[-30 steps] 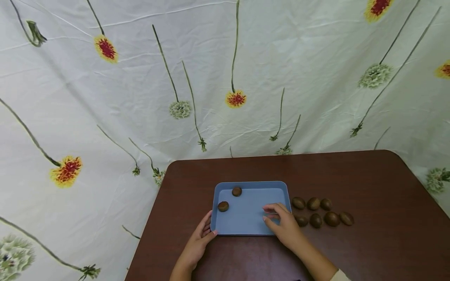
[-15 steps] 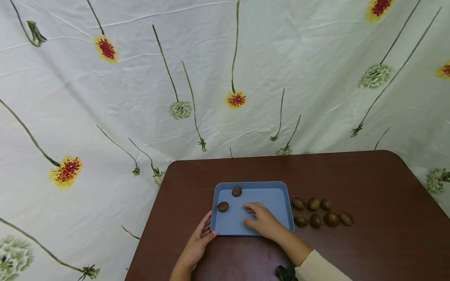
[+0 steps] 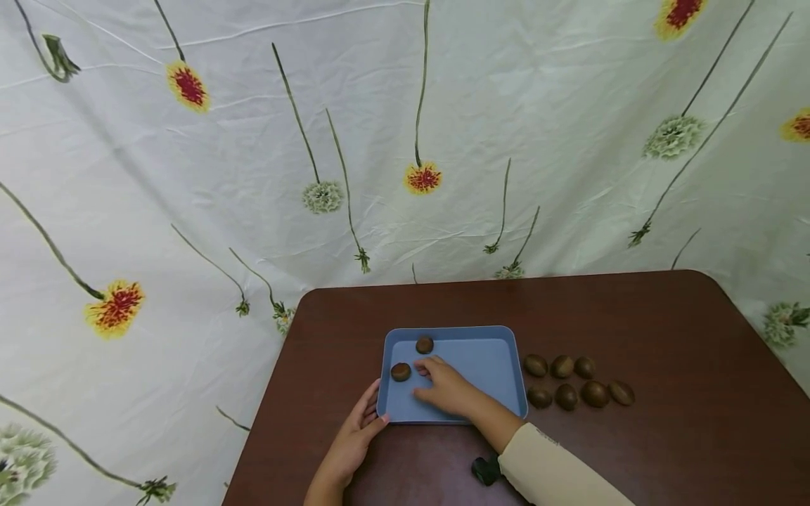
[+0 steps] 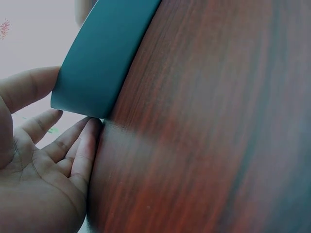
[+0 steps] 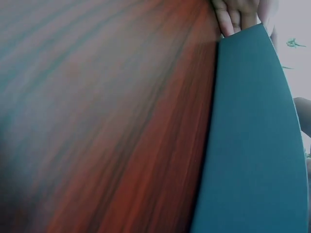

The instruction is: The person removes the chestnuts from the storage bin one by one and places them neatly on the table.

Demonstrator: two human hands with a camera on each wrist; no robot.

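Note:
My left hand [image 3: 357, 432] grips the near left corner of the blue tray [image 3: 474, 365], thumb at the front rim and fingers along the left side. In the left wrist view its thumb and fingertips touch the tray wall [image 4: 97, 73]. Over the left half of the tray, my right hand [image 3: 443, 386] has thumb and fingers spread apart with nothing visible between them. Just left of its fingertips lies a brown chestnut [image 3: 401, 372]; a second chestnut [image 3: 425, 344] lies farther back in the tray. In the right wrist view the tray wall covers most of the right hand.
Several chestnuts stand on the table in two rows right of the tray, a back row [image 3: 562, 366] and a front row [image 3: 566, 398]. The brown table [image 3: 683, 337] reaches a flowered white cloth [image 3: 373, 232] behind. A black device [image 3: 486, 471] sits below the right wrist.
My right hand has moved left across the tray, from its right side to beside the chestnuts. The left hand, the tray and the chestnuts have stayed in place.

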